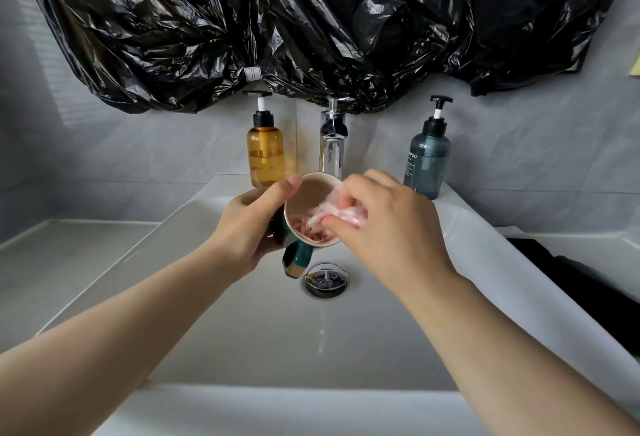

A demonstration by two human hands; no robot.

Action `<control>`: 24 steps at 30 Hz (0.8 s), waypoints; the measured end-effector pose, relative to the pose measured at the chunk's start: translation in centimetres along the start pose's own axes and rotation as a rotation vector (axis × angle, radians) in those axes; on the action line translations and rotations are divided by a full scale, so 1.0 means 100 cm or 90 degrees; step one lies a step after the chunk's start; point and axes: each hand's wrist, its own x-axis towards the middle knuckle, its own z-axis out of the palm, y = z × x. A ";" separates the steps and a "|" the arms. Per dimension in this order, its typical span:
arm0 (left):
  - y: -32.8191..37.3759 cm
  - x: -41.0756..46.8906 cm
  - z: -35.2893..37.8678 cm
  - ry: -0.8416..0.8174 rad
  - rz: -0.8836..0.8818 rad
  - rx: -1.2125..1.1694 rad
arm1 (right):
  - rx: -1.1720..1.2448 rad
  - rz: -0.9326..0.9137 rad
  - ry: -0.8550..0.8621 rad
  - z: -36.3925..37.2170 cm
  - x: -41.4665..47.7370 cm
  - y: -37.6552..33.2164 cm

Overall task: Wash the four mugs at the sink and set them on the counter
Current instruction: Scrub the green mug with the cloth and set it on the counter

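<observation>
Grey walls (519,145) carry crumpled black plastic sheeting (311,20) across the top. Below it an amber pump bottle (265,155) and a blue-grey pump bottle (426,162) flank a chrome tap (332,148). The light is soft.

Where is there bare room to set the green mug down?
The grey counter left of the white sink basin shows bare. Crowded: behind the basin stand amber pump bottle, chrome tap, blue-grey pump bottle.

teal pump bottle (426,165) lettered "…MPOO", smaller print unreadable
</observation>
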 end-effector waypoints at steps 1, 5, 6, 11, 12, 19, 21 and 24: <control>-0.001 0.000 0.000 -0.002 0.002 0.005 | -0.004 0.001 -0.006 0.000 -0.001 0.000; 0.001 0.001 -0.003 0.023 0.002 -0.006 | 0.012 -0.039 -0.152 -0.007 -0.003 -0.002; 0.002 0.001 -0.004 0.032 0.003 -0.008 | 0.030 -0.043 -0.219 -0.008 -0.004 -0.001; -0.001 0.001 -0.004 0.024 -0.003 0.032 | 0.024 -0.072 -0.410 -0.005 -0.007 -0.005; -0.001 0.000 -0.003 0.008 -0.005 0.038 | 0.026 -0.062 -0.427 -0.004 -0.006 -0.007; 0.001 -0.004 0.001 -0.063 -0.022 0.056 | 0.018 -0.041 -0.462 -0.004 -0.008 -0.010; 0.000 -0.004 0.000 -0.070 -0.028 0.050 | 0.000 -0.060 -0.430 -0.002 -0.007 -0.010; -0.002 -0.001 -0.001 -0.076 -0.044 0.052 | 0.025 -0.075 -0.370 -0.006 -0.004 -0.008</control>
